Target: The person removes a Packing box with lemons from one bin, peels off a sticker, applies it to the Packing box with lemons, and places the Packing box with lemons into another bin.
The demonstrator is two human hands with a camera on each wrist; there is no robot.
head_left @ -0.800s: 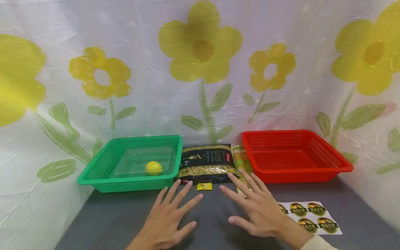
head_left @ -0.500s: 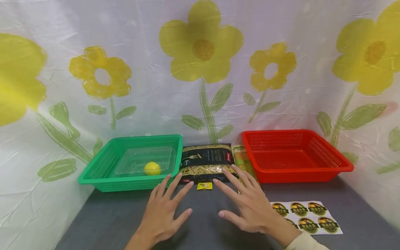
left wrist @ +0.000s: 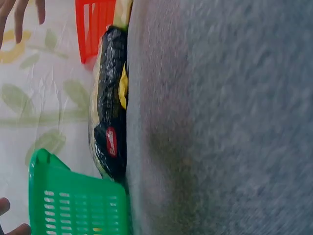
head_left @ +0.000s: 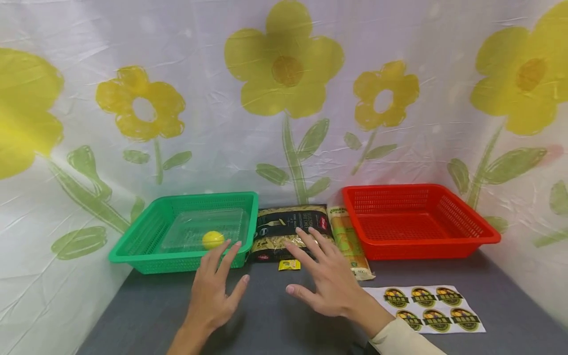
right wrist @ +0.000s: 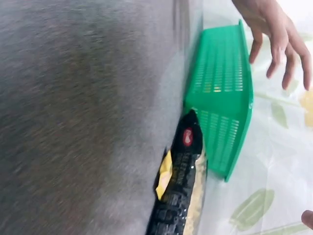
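Note:
Above the table, in front of the green basket (head_left: 177, 261), my left hand (head_left: 215, 291) hovers with fingers spread and nothing in them. A yellow ball-like thing (head_left: 213, 239) and a clear plastic container (head_left: 186, 228) lie in that basket. My right hand (head_left: 330, 281) is likewise spread and holds nothing; in the head view its fingers overlap the black pasta bag (head_left: 279, 222). A small yellow packet (head_left: 289, 265) lies before the bag. Right of the bag is a yellow-green long package (head_left: 348, 239), partly hidden by the red basket (head_left: 421, 242).
A white sheet of round labels (head_left: 437, 310) lies at the right front of the grey table (head_left: 266, 325). Behind everything hangs a white cloth with yellow flowers (head_left: 286, 148). The baskets' raised rims flank the packages.
Both hands have shifted left, still spread. More of the long package and label sheet shows now. In the head view, the yellow ball-like thing has shifted slightly left inside the green basket.

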